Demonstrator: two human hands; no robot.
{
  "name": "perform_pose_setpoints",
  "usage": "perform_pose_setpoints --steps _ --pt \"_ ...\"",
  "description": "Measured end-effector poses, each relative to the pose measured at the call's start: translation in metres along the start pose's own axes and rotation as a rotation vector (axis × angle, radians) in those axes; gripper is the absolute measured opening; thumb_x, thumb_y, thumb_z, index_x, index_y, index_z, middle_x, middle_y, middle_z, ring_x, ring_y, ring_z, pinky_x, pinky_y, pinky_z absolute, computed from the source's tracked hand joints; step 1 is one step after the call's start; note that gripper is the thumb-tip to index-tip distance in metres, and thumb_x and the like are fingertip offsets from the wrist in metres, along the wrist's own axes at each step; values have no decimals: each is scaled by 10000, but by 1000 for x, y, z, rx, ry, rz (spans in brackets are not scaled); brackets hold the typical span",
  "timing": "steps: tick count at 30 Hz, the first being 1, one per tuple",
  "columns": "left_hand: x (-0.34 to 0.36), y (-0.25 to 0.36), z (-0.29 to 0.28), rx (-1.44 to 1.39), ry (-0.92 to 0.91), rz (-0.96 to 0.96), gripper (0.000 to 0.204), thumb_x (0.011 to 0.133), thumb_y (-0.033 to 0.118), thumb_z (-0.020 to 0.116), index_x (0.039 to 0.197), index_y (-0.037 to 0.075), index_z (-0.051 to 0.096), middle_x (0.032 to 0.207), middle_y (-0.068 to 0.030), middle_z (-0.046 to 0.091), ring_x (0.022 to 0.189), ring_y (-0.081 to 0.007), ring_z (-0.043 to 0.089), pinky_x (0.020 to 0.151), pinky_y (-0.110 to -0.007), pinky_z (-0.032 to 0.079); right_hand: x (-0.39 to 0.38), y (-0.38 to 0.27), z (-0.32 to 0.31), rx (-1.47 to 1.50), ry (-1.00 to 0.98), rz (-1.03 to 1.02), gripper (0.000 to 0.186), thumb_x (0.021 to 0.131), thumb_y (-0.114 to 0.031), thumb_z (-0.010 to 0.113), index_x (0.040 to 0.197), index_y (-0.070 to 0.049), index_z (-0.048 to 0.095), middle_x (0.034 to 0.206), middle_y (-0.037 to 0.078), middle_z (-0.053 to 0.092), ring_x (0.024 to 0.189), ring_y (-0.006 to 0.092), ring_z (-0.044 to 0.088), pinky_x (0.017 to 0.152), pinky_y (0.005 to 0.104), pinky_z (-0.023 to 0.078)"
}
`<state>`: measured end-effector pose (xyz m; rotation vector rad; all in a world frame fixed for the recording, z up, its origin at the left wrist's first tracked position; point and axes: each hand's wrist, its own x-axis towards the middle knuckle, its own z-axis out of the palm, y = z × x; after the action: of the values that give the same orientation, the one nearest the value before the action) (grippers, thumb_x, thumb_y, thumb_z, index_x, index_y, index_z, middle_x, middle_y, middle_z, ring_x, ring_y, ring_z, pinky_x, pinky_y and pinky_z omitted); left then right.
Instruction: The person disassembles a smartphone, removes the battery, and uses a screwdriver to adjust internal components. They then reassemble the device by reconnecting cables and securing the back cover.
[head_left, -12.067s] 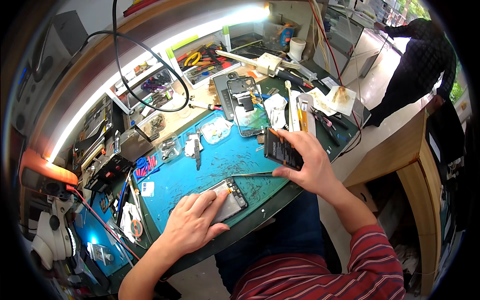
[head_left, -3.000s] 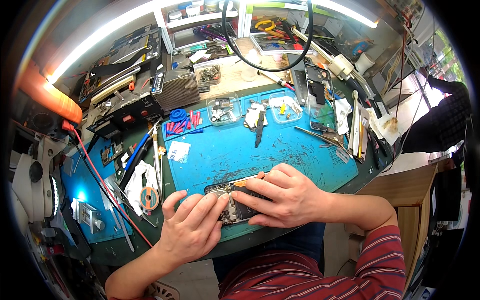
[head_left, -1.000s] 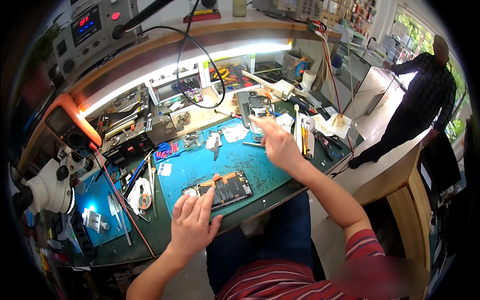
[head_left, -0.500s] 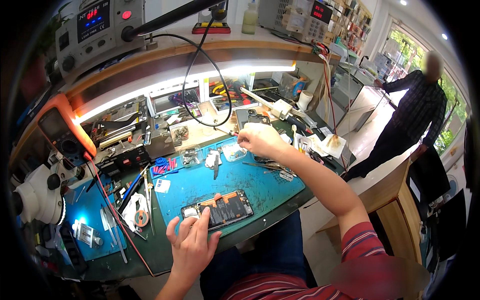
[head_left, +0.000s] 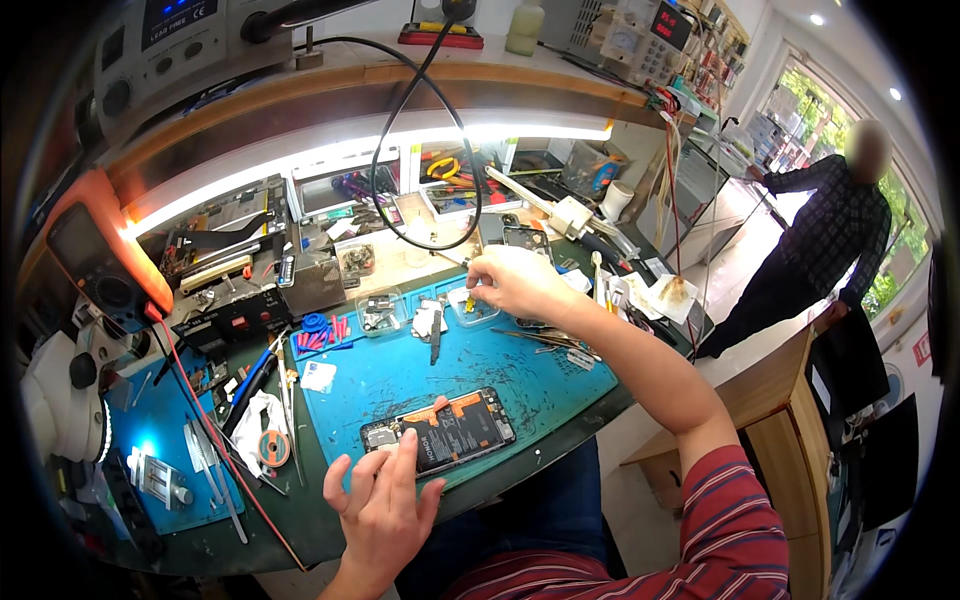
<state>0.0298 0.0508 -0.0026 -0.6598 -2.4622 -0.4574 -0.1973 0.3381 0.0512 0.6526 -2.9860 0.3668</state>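
Observation:
A phone (head_left: 461, 436) with its back off, showing a black battery and orange flex strips, lies on the blue mat (head_left: 350, 400). My left hand (head_left: 386, 505) rests its index fingertip on the phone's left part, the other fingers apart and curled. Farther back, my right hand (head_left: 520, 282) reaches into a small clear plastic container (head_left: 462, 318), thumb and fingertips pinched beside a tiny yellow piece; what they grip is too small to make out. A second container (head_left: 381, 312) of small parts and a white pad with a dark strip (head_left: 434, 340) sit left of it.
An orange multimeter (head_left: 100, 262), white microscope (head_left: 62, 400), solder spool (head_left: 274, 448) and metal tools crowd the left. Tweezers and pliers lie at the right. A black cable (head_left: 420, 240) loops over the bench. A person (head_left: 810, 240) in dark checked clothing stands beyond a wooden cabinet (head_left: 765, 460).
The black battery, held in my right hand twelve seconds ago, now sits in the phone. My right hand has left the phone for the container, its fingers closing. My left hand stays at the phone.

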Motion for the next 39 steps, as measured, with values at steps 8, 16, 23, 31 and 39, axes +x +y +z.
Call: perform_pose_setpoints --steps 8,16,23,31,39 --pt "-4 -2 2 5 51 -28 592 985 302 761 1474 0 624 1068 -49 771 1101 -211 649 1173 -513 281 5 22 -18 -261 207 303 287 990 -373 696 1014 -102 789 1008 122 785 972 333 767 849 490 605" --pt "-1 2 1 -17 47 -20 620 956 211 772 1483 -49 574 1148 -53 779 1142 -242 631 1182 -532 283 -35 99 -23 -14 16 604 443 856 -422 835 1097 -51 801 1037 157 807 1022 326 775 900 437 600" --pt "5 -3 -4 -101 16 -62 624 895 224 829 1433 -20 628 1221 -99 736 1180 -272 631 1159 -533 341 -53 92 -41 871 267 447 288 981 -283 800 1114 -28 807 970 -1 760 820 96 682 730 283 561" --pt "22 -1 -9 -170 -84 14 680 834 173 861 1441 -9 613 1359 -149 672 1309 -347 573 1188 -547 350 -59 108 -59 741 569 492 283 1016 -296 770 1126 -39 811 952 3 760 722 65 649 644 262 559" --pt "31 -21 -33 -273 -244 -95 886 778 199 923 1555 42 526 1499 -191 587 1416 -401 515 1194 -499 402 -88 79 -78 847 393 423 245 1032 -258 747 1145 -42 769 905 -61 671 747 9 548 582 197 395"
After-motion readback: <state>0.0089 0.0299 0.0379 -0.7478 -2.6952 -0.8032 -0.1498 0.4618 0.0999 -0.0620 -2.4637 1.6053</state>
